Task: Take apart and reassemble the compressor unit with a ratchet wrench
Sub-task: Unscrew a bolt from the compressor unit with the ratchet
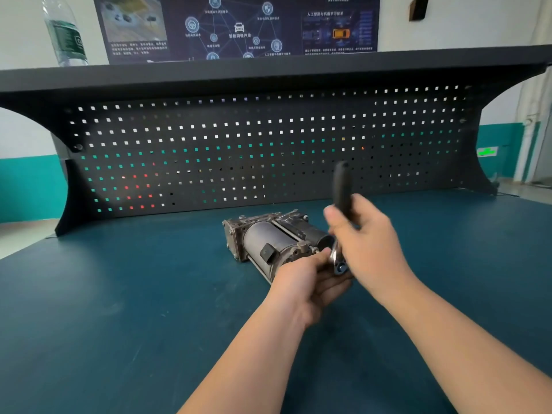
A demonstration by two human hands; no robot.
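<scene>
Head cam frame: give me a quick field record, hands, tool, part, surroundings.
part: compressor unit, lying on its side on the bench top
tool: ratchet wrench, handle pointing up, head down at the unit's near end
right hand: right hand grips the wrench handle
left hand: left hand holds around the wrench head and the near end of the unit; exact contact hidden
backdrop: black pegboard, no tools seen hanging on it
shelf: water bottle at upper left
motion: wrench and right hand blurred

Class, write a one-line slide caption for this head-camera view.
Both hands work a black-handled ratchet wrench on a grey metal compressor unit.
</scene>
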